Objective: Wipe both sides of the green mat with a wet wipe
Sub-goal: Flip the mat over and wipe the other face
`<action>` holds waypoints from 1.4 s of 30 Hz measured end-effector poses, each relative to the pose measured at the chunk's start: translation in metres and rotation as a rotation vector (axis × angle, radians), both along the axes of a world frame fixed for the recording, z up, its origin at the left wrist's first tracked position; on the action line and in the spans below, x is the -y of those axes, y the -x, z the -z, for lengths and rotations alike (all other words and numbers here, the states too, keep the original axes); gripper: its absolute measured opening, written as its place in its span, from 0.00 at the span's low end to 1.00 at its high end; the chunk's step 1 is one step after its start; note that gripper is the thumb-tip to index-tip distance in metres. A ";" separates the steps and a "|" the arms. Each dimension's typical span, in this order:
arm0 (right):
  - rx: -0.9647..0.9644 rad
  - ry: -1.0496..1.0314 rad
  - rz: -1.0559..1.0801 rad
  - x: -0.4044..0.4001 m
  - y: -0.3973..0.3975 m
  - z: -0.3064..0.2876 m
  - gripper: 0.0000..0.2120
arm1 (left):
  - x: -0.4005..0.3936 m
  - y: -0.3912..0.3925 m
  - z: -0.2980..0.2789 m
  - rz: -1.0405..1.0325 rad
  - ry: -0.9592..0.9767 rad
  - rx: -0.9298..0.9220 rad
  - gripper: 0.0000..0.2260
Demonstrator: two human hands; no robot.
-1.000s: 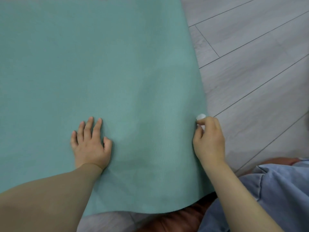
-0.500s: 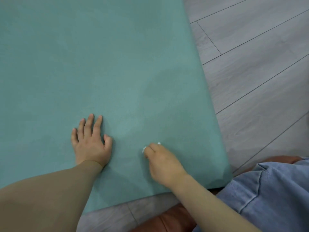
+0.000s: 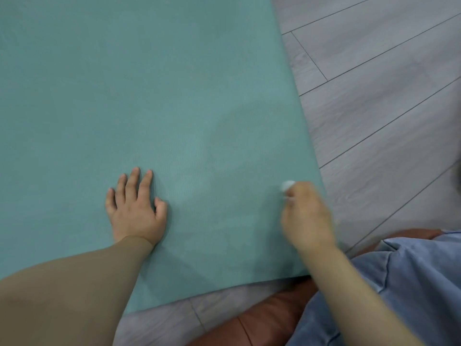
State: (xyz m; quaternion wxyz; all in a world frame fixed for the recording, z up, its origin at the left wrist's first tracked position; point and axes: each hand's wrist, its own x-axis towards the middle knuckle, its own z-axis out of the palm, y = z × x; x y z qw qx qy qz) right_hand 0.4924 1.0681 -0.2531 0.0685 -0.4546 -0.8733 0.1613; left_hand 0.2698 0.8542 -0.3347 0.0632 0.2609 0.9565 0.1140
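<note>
**Right hand scrubbing the mat's near corner, left hand pinning it**

I'm watching 2 hands on the green mat [image 3: 154, 96], which lies flat on the grey plank floor [image 3: 379, 101] and fills most of the view. The right hand [image 3: 305, 216] is clenched around a small wad of wet wipe [image 3: 288, 186]; only a white tip shows past the curled fingers, pressed onto the mat. That grip sits just inside the mat's right edge, close to its near corner, and the hand is blurred, so I judge it is mid-stroke.

Well to the left of the grip, the left hand [image 3: 136, 208] lies palm down, fingers straight and spread, grasping nothing. I read that as an anchor: it weights the mat so the rubbing doesn't drag or wrinkle it.

Between the 2 hands the surface shows a darker, patchy zone, probably damp from wiping.

No container is in view; I see 0 wipe packets or bins. Behind the grip, toward me, are blue denim [image 3: 411, 283] and a brown leather cushion [image 3: 269, 318].

I judge only 1 side is being done.
</note>
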 end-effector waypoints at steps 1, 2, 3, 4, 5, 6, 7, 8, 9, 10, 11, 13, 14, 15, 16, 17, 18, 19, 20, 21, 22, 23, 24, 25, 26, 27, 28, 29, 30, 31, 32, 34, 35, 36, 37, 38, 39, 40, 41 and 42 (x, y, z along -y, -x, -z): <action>-0.057 0.052 -0.235 0.024 0.012 0.004 0.11 | 0.000 0.000 0.000 -0.002 -0.003 0.001 0.31; -0.048 0.115 -0.496 0.049 0.021 0.008 0.12 | 0.000 0.000 0.000 -0.002 -0.005 0.002 0.31; 0.016 0.186 -0.709 0.068 0.025 0.012 0.12 | 0.001 0.000 -0.001 -0.001 -0.006 0.004 0.31; 0.087 0.249 -0.843 0.077 0.023 0.019 0.13 | 0.001 0.000 -0.001 0.001 -0.003 0.008 0.31; 0.121 0.288 -0.843 0.072 0.017 0.023 0.12 | 0.000 0.000 -0.002 0.004 0.000 0.012 0.31; 0.125 0.305 -0.716 0.057 0.010 0.024 0.12 | -0.001 0.000 -0.002 0.005 0.003 0.015 0.31; 0.130 0.280 -0.524 0.036 -0.001 0.021 0.13 | -0.001 0.000 -0.002 0.004 0.003 0.015 0.31; 0.168 0.228 -0.306 0.012 -0.013 0.016 0.13 | 0.000 0.000 -0.002 0.002 0.003 0.013 0.30; 0.221 0.171 -0.089 -0.015 -0.028 0.007 0.12 | 0.000 0.000 -0.001 0.001 0.003 0.011 0.30; 0.272 0.115 0.092 -0.038 -0.043 -0.005 0.10 | 0.000 0.000 -0.001 0.000 0.004 0.008 0.30; 0.321 0.075 0.228 -0.053 -0.053 -0.013 0.09 | 0.000 0.000 -0.001 -0.001 0.003 0.006 0.30; 0.365 0.045 0.279 -0.049 -0.047 -0.019 0.09 | 0.000 0.001 0.000 -0.002 -0.002 0.001 0.30; 0.345 0.037 0.214 -0.036 -0.039 -0.015 0.09 | 0.000 0.001 0.000 0.000 -0.004 -0.001 0.30; 0.297 0.029 0.130 -0.020 -0.030 -0.008 0.08 | 0.001 0.000 -0.001 0.000 -0.007 -0.002 0.30; 0.234 0.022 0.048 -0.004 -0.020 -0.004 0.08 | 0.000 0.000 -0.001 0.000 -0.010 0.000 0.30; 0.163 0.009 -0.002 0.009 -0.011 -0.002 0.07 | 0.000 0.000 -0.001 0.001 -0.011 0.005 0.30; 0.089 -0.004 -0.036 0.018 -0.005 -0.001 0.06 | 0.000 0.000 -0.001 0.002 -0.010 0.009 0.30; 0.022 -0.013 -0.082 0.024 -0.003 0.000 0.06 | 0.000 0.000 -0.001 0.004 -0.008 0.012 0.30; -0.027 -0.004 -0.148 0.030 -0.003 0.001 0.05 | 0.000 0.000 -0.002 0.005 -0.007 0.012 0.30; -0.058 0.041 -0.240 0.037 -0.004 0.005 0.05 | 0.000 0.000 -0.002 0.005 -0.007 0.011 0.30; -0.074 0.114 -0.356 0.046 -0.005 0.007 0.06 | 0.000 0.000 -0.002 0.003 -0.005 0.011 0.30; -0.059 0.200 -0.484 0.057 -0.005 0.010 0.08 | 0.000 0.000 -0.002 0.001 -0.006 0.011 0.30; -0.012 0.265 -0.627 0.070 -0.004 0.012 0.10 | 0.000 0.000 -0.002 0.000 -0.009 0.008 0.30; 0.051 0.303 -0.768 0.083 -0.003 0.015 0.12 | 0.000 0.000 -0.002 0.000 -0.013 0.003 0.30; 0.117 0.298 -0.883 0.093 -0.005 0.020 0.14 | 0.001 0.000 -0.002 0.000 -0.014 -0.002 0.30; 0.157 0.237 -0.930 0.092 -0.008 0.024 0.14 | 0.000 0.000 -0.001 0.000 -0.013 -0.005 0.30; 0.137 0.152 -0.871 0.082 -0.013 0.026 0.15 | 0.000 0.000 -0.001 0.002 -0.013 -0.005 0.30; 0.091 0.112 -0.726 0.066 -0.020 0.027 0.17 | 0.000 0.000 0.000 0.002 -0.013 -0.004 0.30; 0.063 0.121 -0.536 0.047 -0.028 0.027 0.18 | 0.000 0.000 0.000 0.000 -0.011 -0.004 0.30; 0.084 0.110 -0.328 0.026 -0.040 0.026 0.16 | 0.001 0.000 0.001 -0.002 -0.009 -0.005 0.30; 0.149 0.116 -0.136 0.005 -0.053 0.021 0.12 | 0.001 0.000 0.001 -0.003 -0.008 -0.009 0.30; 0.215 0.079 0.128 -0.022 -0.074 0.010 0.05 | 0.001 0.000 0.000 -0.002 -0.008 -0.009 0.30; 0.202 0.061 0.212 -0.026 -0.078 0.006 0.04 | 0.000 0.000 0.000 -0.001 -0.006 -0.005 0.30; 0.181 0.034 0.274 -0.024 -0.077 0.005 0.05 | 0.000 0.000 0.000 0.000 -0.003 -0.004 0.30; 0.147 -0.008 0.282 -0.018 -0.071 0.006 0.05 | 0.000 0.000 0.000 0.000 0.002 -0.005 0.30; 0.104 -0.051 0.220 -0.006 -0.060 0.009 0.06 | 0.000 0.000 0.000 0.001 0.008 -0.007 0.30; 0.040 -0.063 0.083 0.010 -0.048 0.013 0.07 | 0.000 0.000 0.000 0.002 0.012 -0.007 0.30; 0.001 -0.028 -0.142 0.031 -0.035 0.017 0.08 | 0.000 0.000 0.000 0.001 0.013 -0.005 0.31; 0.021 0.066 -0.420 0.056 -0.023 0.020 0.10 | 0.000 0.000 -0.001 -0.002 0.011 -0.001 0.31; 0.084 0.197 -0.688 0.078 -0.016 0.022 0.11 | 0.000 0.000 -0.001 -0.003 0.009 0.000 0.31</action>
